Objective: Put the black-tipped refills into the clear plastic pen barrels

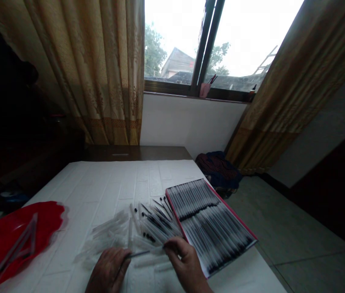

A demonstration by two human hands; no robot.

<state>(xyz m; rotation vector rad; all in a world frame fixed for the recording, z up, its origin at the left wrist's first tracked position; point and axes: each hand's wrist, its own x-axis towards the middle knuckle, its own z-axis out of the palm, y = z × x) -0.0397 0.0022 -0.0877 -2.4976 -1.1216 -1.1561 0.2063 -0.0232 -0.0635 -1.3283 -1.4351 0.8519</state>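
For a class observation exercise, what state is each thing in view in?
Left hand: closed on a thin dark rod
Right hand: fingers bent; what it grips is unclear
Red-edged tray: filled with two rows of pens
Clear tubes: loose, heaped on the white table
Dark rods: loose beside the tray
Red dish: holding a few tubes
Curtains: drawn apart
Window: open or shut, cannot tell
Pink cup: holding slim sticks
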